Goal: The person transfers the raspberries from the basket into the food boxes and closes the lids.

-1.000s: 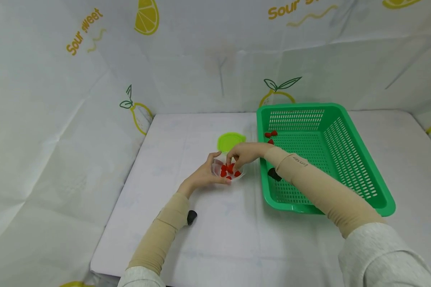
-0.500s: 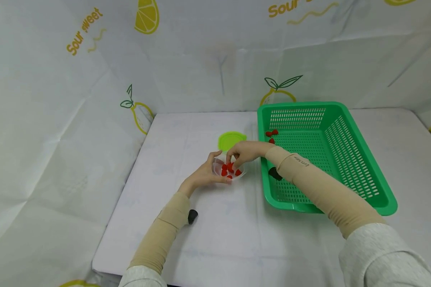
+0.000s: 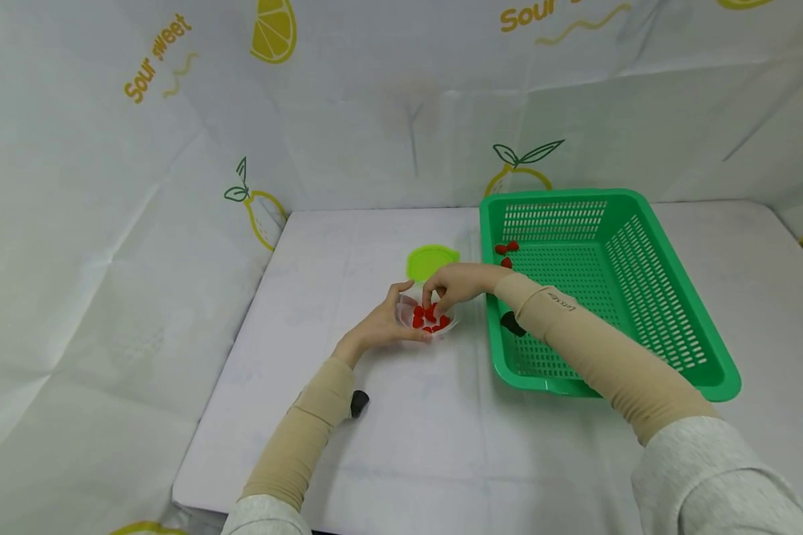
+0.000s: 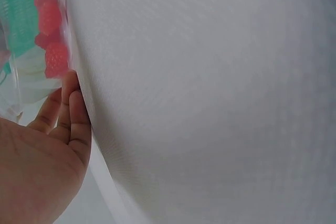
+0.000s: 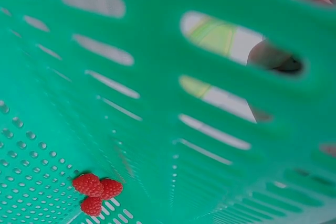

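Observation:
In the head view, my left hand (image 3: 378, 325) grips a small clear plastic bowl (image 3: 407, 309) from its left side, thumb at the near side. Several red raspberries (image 3: 418, 322) lie inside it. My right hand (image 3: 462, 282) reaches down into the bowl from the right, fingers curled, and appears to pinch a raspberry (image 3: 430, 314); its fingertips are partly hidden. The left wrist view shows raspberries (image 4: 56, 59) through the bowl's wall beside the fingers of my left hand (image 4: 44, 166). Through the basket's slots, the right wrist view catches part of my right hand (image 5: 270, 56).
A green slotted basket (image 3: 682, 297) stands right of the bowl, under my right forearm. Three raspberries (image 5: 88, 184) lie in its far left corner. A lime-green lid (image 3: 430, 260) rests on the white table (image 3: 401, 453) behind the bowl.
Both hands stay almost in place. The raspberries at the near right side of the bowl have shifted slightly under my right fingers. The head view has moved a little.

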### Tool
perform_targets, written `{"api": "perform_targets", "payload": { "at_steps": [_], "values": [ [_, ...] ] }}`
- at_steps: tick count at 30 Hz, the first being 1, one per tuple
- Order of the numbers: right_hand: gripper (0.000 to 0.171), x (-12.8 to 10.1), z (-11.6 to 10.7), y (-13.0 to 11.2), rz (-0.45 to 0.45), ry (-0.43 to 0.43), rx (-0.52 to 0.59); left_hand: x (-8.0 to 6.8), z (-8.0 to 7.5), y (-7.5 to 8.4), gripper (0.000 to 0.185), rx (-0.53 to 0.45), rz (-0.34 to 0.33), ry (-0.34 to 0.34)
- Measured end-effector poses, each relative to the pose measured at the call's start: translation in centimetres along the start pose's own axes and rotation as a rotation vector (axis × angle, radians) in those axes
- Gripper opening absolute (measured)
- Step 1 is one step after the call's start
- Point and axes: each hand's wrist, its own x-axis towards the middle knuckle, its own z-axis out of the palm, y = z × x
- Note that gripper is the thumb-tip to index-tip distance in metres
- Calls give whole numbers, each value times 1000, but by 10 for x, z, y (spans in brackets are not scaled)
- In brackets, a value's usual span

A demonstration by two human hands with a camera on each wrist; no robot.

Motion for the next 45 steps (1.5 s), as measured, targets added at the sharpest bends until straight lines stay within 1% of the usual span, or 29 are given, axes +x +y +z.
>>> {"api": "perform_targets", "payload": {
  "at_steps": [6, 10, 19, 25, 27, 30, 36, 41, 45],
  "values": [
    [15, -2, 0, 1, 5, 1, 19, 1, 0, 0, 104, -1, -2, 0],
    [15, -3, 0, 1, -20, 20, 45, 1, 0, 1, 104, -4, -5, -5],
    [23, -13, -5, 5, -106, 112, 235, 1, 0, 1, 106, -13, -6, -6],
    [28, -28, -14, 10, -122, 170, 346, 2, 3, 1, 108, -14, -25, -6],
    [28, -36, -19, 13, -119, 212, 369, 3, 3, 1, 109, -10, -28, 0],
    [27, -49, -24, 22, -100, 301, 427, 3, 3, 2, 108, 0, -27, 7],
    [26, -71, -28, 46, -18, 487, 586, 2, 3, 4, 106, 15, -31, 14],
    [32, -81, -24, 69, -15, 607, 697, 0, 3, 4, 107, 15, -31, 16],
    [37, -84, -20, 84, 13, 720, 714, 0, 4, 4, 106, 10, -28, 17]
  ]
}}
